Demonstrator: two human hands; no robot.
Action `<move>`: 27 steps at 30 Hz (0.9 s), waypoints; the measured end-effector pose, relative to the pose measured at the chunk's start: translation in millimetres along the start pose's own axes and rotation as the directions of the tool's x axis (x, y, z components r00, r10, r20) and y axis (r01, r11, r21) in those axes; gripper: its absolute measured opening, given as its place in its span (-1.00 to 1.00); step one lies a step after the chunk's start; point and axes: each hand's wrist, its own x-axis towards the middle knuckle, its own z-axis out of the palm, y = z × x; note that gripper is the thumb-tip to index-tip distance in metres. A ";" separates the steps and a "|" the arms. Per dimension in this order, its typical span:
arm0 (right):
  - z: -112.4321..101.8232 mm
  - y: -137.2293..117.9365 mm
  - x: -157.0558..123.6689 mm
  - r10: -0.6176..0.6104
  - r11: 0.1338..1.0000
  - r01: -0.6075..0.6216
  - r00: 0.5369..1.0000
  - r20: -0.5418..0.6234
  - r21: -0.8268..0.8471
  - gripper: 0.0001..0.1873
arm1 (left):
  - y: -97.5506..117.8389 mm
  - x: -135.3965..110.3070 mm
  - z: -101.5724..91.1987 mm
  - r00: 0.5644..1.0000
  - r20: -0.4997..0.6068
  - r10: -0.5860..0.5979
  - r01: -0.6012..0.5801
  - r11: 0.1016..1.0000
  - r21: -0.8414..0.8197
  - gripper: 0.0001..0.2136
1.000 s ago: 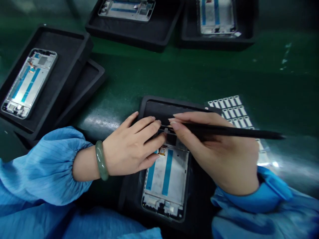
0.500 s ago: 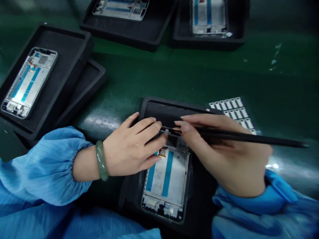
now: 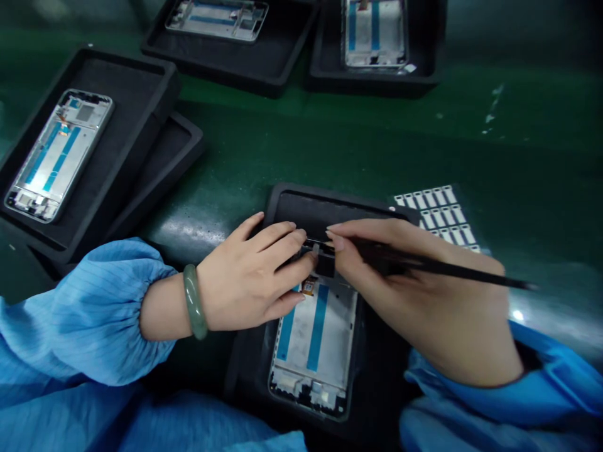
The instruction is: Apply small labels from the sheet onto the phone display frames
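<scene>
A phone frame (image 3: 336, 333), silvery with blue adhesive strips, lies in a black foam tray (image 3: 311, 210) in front of me. My left hand (image 3: 264, 276) rests over the frame's upper left part, palm down, its fingers spread and their tips on the top end. Black tweezers (image 3: 452, 269) are pinched in my right hand (image 3: 424, 282), the shaft pointing back to the right. Their working end is at the frame's top edge, close to my left fingertips. Both hands partly hide that top end, so what the tip touches cannot be made out.
Right of the tray lies a sheet of small white labels (image 3: 440, 216). Another phone frame (image 3: 59, 157) sits in a stacked black tray (image 3: 129, 94) at left. Two more trays with phone frames (image 3: 217, 19) stand at the back of the green bench (image 3: 282, 138).
My right hand and the tweezers have shifted slightly left, and the tweezers' rear end has swung lower. My left hand stays on the phone frame. The view has shifted a little.
</scene>
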 end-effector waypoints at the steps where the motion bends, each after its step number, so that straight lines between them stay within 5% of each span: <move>1: -0.1 -0.2 0.1 -0.020 1.000 0.020 1.000 0.006 -0.016 -0.91 | -0.1 -0.1 0.1 1.000 -0.001 0.001 -0.001 1.000 -0.001 -0.66; 5: 1.6 8.6 -5.4 0.116 0.989 -0.107 0.990 -0.079 0.104 -0.90 | -1.0 0.3 0.9 1.000 0.000 -0.004 0.004 1.000 -0.010 -0.66; 9: 3.9 20.2 -12.8 0.364 0.894 -0.292 0.916 -0.169 0.341 -0.79 | -1.3 0.5 2.0 1.000 0.000 -0.015 0.015 1.000 -0.019 -0.66; 15: 4.7 23.0 -13.4 0.242 0.960 -0.218 0.962 -0.129 0.176 -0.81 | -0.7 -0.4 4.6 0.999 -0.026 -0.035 0.033 0.998 -0.054 -0.66; 27: 4.7 20.9 -13.7 0.115 0.987 -0.094 0.981 -0.156 0.134 -0.83 | -1.6 -0.6 6.6 0.998 -0.056 -0.038 0.034 0.997 -0.074 -0.63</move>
